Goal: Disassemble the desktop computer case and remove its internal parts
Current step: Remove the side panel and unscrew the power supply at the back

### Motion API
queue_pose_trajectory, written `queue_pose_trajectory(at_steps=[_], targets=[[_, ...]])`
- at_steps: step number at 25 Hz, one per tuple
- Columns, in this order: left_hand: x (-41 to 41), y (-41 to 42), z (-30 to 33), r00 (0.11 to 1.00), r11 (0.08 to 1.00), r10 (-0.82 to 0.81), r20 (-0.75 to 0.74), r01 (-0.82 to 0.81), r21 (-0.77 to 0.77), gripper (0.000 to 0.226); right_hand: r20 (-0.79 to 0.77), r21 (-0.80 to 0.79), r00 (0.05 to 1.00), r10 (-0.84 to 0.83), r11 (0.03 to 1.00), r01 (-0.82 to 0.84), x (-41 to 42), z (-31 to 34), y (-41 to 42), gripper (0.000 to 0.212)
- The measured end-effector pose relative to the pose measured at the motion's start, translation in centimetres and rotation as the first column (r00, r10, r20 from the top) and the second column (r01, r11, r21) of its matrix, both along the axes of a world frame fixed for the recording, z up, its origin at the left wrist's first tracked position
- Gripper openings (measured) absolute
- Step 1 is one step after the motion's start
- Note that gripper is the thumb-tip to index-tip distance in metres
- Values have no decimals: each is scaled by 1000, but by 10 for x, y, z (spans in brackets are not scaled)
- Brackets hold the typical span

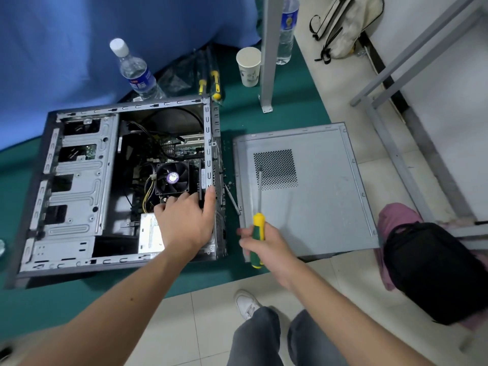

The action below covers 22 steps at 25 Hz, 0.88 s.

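Two hands at work. Open computer case lies on side on green mat, at left. Left hand inside case, fingers spread, resting just below black fan, gripping nothing. Right hand clenched around screwdriver, shaft over removed side panel, at right.

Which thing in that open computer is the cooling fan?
Start at the open computer case lying on the green mat. Just above the left hand reaching inside sits the CPU fan. It's the only square black frame with blades and a round purple sticker at its hub.
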State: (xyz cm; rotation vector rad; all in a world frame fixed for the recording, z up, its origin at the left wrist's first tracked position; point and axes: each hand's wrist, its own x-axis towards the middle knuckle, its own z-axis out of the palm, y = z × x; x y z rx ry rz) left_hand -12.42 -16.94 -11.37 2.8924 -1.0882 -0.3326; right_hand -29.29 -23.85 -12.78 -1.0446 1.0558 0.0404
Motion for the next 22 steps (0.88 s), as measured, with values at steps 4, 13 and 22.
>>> queue_pose_trajectory(at_steps=[4, 13, 22], targets=[[-1, 1, 1, 999, 1000, 20, -30, -20, -1, 70, -67, -24, 998, 7, 1000, -8, 40, -6, 6, 22], [-4, -1, 8, 998, 999, 44, -34, -43, 27, 59, -134, -71, 983, 124, 988, -134, 48, -8, 4, 18], [-4, -1, 8, 997, 998, 54, -53, -52, 45, 61, -86, 11, 979, 186, 983, -185, 49, 1, -15, 33]])
